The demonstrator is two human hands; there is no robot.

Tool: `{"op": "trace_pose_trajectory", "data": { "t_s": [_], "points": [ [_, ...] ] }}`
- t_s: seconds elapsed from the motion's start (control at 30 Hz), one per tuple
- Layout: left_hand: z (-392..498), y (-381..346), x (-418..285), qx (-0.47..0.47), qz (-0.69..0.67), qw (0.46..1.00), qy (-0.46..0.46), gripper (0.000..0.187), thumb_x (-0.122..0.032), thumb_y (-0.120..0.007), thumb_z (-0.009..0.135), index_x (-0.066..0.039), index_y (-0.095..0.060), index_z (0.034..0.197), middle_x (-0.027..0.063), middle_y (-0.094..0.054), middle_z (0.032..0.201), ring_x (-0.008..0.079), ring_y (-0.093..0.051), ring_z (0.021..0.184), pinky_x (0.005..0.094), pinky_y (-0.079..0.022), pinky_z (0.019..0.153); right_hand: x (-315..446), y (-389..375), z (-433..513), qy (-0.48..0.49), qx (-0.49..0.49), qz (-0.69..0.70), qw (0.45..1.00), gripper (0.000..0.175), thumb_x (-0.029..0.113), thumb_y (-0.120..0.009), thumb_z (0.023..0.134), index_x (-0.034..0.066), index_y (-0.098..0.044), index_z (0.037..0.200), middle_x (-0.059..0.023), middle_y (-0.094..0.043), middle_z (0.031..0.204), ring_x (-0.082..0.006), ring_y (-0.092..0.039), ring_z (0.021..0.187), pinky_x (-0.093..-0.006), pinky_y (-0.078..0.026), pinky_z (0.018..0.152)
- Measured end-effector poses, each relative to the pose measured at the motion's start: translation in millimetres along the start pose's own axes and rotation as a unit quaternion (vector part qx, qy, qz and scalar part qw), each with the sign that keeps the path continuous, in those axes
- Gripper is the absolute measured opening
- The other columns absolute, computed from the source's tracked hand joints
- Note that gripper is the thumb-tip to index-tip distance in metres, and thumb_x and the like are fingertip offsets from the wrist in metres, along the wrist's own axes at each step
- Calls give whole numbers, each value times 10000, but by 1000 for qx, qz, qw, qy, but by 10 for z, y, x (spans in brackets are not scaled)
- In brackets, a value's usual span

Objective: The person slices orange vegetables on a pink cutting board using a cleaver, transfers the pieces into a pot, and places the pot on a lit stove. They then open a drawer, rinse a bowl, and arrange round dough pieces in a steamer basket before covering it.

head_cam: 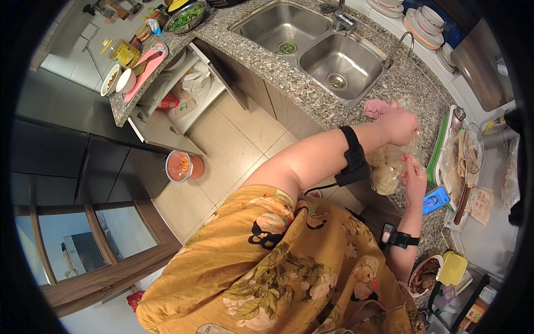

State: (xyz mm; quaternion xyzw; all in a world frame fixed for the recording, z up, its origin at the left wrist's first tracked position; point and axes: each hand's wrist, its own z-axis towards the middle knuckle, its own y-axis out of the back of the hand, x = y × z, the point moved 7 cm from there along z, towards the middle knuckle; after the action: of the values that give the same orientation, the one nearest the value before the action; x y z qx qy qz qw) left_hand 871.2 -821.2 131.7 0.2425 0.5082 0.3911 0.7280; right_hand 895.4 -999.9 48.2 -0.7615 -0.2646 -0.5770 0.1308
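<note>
A clear plastic bag point(386, 180) holding pale, rounded pieces of food, possibly buns, is at the counter's front edge. My left hand point(399, 125) is closed on the upper part of the bag, its fingers curled and slightly blurred. Lower down, my right hand point(413, 173) pinches the bag's side between thumb and fingers. Just beyond my left wrist lies a crumpled pink cloth point(376, 108). A phone with a lit screen point(434, 200) rests beside my right wrist, against a green-edged white tray point(438, 156).
Left of my hands is a double steel sink point(346, 69). Bowls and plates point(423, 27) are stacked behind it. A bowl of dark food point(425, 275) stands near my right elbow. Open cabinet doors point(167, 131) and an orange bin point(183, 167) occupy the floor side.
</note>
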Motion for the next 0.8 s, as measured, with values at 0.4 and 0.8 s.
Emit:
{"op": "trace_pose_trajectory", "data": {
  "t_s": [0.4,0.8],
  "points": [
    [-227,-146,134,142,-245,959,-20,177,-166,-634,860,-124,-736,998,88,-714,880,254,-675,806,387,-514,760,-512,239,342,-73,-32,339,937,332,-4,-668,891,-55,-562,1201,-102,-646,1106,-128,-634,844,-229,-555,757],
    [93,-893,74,145,-108,983,7,181,-145,-636,775,-110,-723,930,143,-714,902,360,-671,834,452,-512,752,694,-184,-90,396,-206,-409,796,111,-32,-655,763,48,-627,835,-101,-594,817,-277,-601,721,-342,-487,662]
  ]
}}
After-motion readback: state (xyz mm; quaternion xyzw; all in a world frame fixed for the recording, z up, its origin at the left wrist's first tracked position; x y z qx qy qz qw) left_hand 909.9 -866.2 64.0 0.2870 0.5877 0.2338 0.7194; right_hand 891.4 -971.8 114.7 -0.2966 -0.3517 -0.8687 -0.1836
